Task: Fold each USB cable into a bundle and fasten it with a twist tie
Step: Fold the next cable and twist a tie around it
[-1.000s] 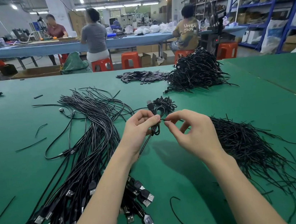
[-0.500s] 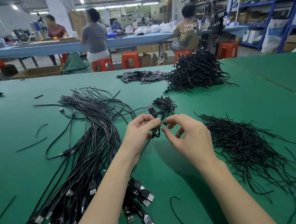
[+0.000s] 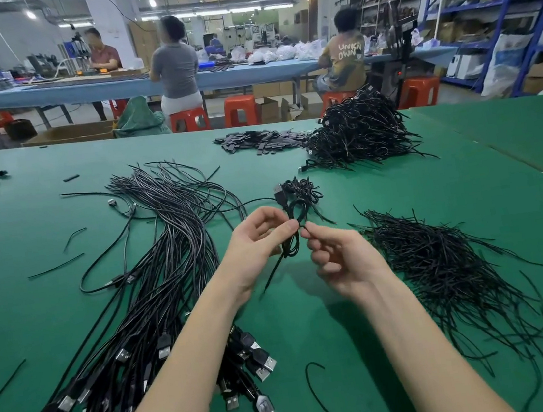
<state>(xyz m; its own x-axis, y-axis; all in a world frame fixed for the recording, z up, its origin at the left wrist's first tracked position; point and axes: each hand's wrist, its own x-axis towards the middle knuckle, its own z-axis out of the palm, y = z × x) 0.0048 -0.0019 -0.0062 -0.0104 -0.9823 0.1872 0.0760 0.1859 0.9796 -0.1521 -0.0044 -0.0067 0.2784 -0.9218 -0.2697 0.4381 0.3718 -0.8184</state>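
Note:
My left hand [image 3: 257, 246] pinches a folded black USB cable bundle [image 3: 295, 228] at its middle, holding it above the green table [image 3: 313, 321]. The bundle's USB plug [image 3: 279, 192] sticks up behind it. My right hand [image 3: 341, 260] pinches a thin black twist tie [image 3: 303, 227] at the bundle's waist, fingertips right against the left thumb. One tie end hangs down to the left below the bundle. A sheaf of loose unfolded USB cables [image 3: 157, 290] lies to the left. A heap of black twist ties [image 3: 443, 266] lies to the right.
A pile of tied cable bundles [image 3: 357, 135] sits at the far right, with one small bundle [image 3: 306, 189] nearer. Flat black pieces [image 3: 261, 141] lie beside the pile. Stray ties [image 3: 319, 396] are scattered on the table. Several people sit at a far workbench [image 3: 75, 90].
My right hand has drawn in closer to the bundle and turned, its fingers curling more at the tie. The left hand keeps its pinch on the bundle.

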